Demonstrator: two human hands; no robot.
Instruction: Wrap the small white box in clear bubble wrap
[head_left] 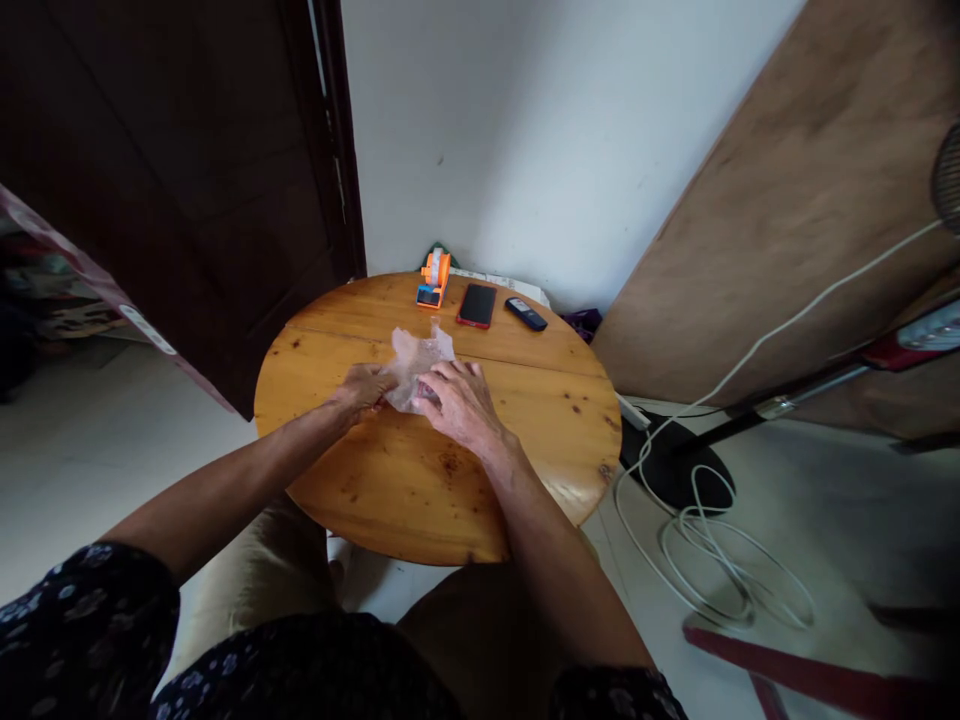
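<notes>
Plastic bag [417,362] lies crumpled mid-table [450,500]. We hold it two-handed: left hand [365,388] grip pinched on its edge, right hand [457,400] grip closed over its middle. Thin film; any pull wants light, even tension.

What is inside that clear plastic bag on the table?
A small dark thing shows through the plastic bag by the right hand. That hand and the left hand cover the rest, so it cannot be identified.

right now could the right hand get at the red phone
Probably yes: the right hand rests on the clear plastic bag, and only bare table lies between it and the red phone, just beyond the bag.
</notes>
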